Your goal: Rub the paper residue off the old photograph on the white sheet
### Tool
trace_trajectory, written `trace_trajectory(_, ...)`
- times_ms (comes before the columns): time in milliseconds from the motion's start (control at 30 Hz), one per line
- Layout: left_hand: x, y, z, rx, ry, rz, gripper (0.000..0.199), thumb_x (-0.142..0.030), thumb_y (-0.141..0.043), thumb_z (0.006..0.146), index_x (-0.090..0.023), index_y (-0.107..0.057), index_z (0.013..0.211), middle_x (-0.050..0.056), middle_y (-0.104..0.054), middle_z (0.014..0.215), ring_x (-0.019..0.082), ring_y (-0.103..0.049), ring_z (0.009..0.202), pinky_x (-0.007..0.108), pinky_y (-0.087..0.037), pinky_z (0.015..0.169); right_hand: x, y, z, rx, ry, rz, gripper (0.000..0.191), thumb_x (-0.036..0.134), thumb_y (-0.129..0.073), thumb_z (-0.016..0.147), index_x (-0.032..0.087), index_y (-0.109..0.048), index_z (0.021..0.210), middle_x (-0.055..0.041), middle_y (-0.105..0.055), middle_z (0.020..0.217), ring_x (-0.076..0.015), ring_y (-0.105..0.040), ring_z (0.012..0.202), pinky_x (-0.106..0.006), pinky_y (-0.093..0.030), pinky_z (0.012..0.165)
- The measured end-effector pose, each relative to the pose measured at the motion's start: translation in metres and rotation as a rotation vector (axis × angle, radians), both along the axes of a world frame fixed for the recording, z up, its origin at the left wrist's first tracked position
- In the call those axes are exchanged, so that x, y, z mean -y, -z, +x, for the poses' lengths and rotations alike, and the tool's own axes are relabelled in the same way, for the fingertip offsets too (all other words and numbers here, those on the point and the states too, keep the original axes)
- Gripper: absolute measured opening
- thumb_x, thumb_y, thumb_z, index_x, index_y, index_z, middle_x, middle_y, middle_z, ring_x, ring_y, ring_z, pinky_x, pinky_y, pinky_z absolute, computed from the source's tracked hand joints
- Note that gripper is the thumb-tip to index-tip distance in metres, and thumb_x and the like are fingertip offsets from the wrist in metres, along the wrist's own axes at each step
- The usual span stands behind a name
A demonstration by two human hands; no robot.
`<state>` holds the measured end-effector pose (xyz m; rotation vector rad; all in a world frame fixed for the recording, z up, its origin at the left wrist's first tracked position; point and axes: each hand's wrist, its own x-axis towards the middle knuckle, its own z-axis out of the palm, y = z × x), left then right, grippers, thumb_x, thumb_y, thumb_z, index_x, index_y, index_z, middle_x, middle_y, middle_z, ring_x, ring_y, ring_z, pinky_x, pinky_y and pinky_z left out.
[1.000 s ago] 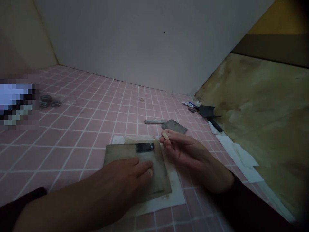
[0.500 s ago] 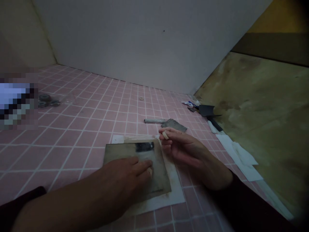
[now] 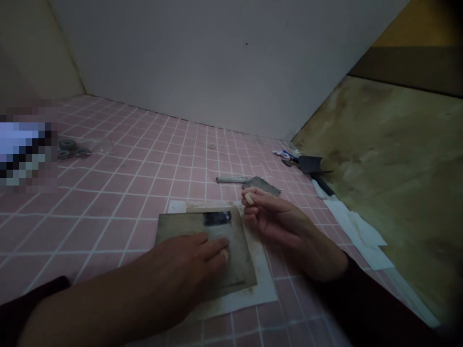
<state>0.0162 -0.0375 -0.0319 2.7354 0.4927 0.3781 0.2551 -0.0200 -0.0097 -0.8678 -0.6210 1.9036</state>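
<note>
The grey plate (image 3: 237, 255) lies on stained white paper (image 3: 265, 284) over pink checked cloth (image 3: 144, 178), beneath the left hand (image 3: 188, 262), whose grip I cannot tell; nearby, the right hand (image 3: 278, 221) has thumb and fingertip together.

Dark rolls (image 3: 67, 148), perhaps of tape, lie by clear plastic (image 3: 103, 146) on the left of the pink gridded cloth (image 3: 144, 154); a black angular piece (image 3: 310, 164) and white sheets (image 3: 356, 230) lie right, near a stained panel (image 3: 405, 159).
</note>
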Motion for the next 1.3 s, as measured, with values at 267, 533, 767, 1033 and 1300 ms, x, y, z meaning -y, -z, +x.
trace_trajectory(267, -0.001, -0.001, 0.0, 0.01, 0.006, 0.007, 0.04, -0.004, -0.042, 0.084, -0.018, -0.058, 0.118, 0.007, -0.067, 0.109, 0.019, -0.063, 0.095, 0.031, -0.049, 0.084, 0.002, -0.001, -0.001, 0.034, -0.029, 0.053, 0.017, 0.012, -0.074, 0.079, 0.013, -0.068, 0.096, 0.0031, -0.06, 0.082, -0.0024, -0.058, 0.07, -0.011, -0.05, 0.063)
trace_trajectory(533, -0.001, 0.002, -0.002, -0.033, 0.005, 0.042, 0.038, -0.005, -0.043, 0.083, -0.018, -0.058, 0.116, 0.008, -0.065, 0.118, 0.02, -0.063, 0.092, 0.032, -0.049, 0.078, -0.002, -0.001, 0.003, 0.38, -0.038, 0.277, 0.008, 0.019, -0.072, 0.082, 0.018, -0.066, 0.087, 0.0038, -0.058, 0.075, -0.0045, -0.052, 0.062, -0.016, -0.044, 0.06)
trace_trajectory(767, -0.001, 0.011, -0.004, -0.039, 0.017, 0.07, 0.032, -0.009, -0.045, 0.087, -0.018, -0.056, 0.116, 0.009, -0.062, 0.123, 0.022, -0.062, 0.094, 0.035, -0.049, 0.078, 0.002, 0.007, -0.008, 1.163, -0.101, 0.843, 0.005, 0.017, -0.062, 0.087, 0.02, -0.06, 0.083, 0.0003, -0.059, 0.076, -0.0134, -0.054, 0.069, -0.028, -0.04, 0.064)
trace_trajectory(1033, -0.001, 0.006, -0.003, -0.055, 0.025, 0.066, 0.029, -0.011, -0.043, 0.087, -0.017, -0.057, 0.112, 0.01, -0.061, 0.122, 0.022, -0.06, 0.096, 0.035, -0.048, 0.08, 0.001, 0.006, -0.007, 1.447, -0.31, 1.147, 0.016, 0.007, -0.058, 0.084, 0.019, -0.05, 0.078, 0.0, -0.055, 0.075, -0.0132, -0.052, 0.069, -0.027, -0.039, 0.064)
trace_trajectory(1300, -0.002, 0.007, -0.001, -0.058, 0.014, 0.054, 0.026, -0.011, -0.043, 0.088, -0.018, -0.057, 0.108, 0.007, -0.064, 0.111, 0.019, -0.06, 0.087, 0.032, -0.046, 0.079, 0.005, 0.005, -0.013, 1.493, -0.389, 1.201, 0.012, 0.014, -0.045, 0.093, 0.02, -0.047, 0.083, -0.004, -0.055, 0.084, -0.0164, -0.052, 0.077, -0.03, -0.04, 0.069)
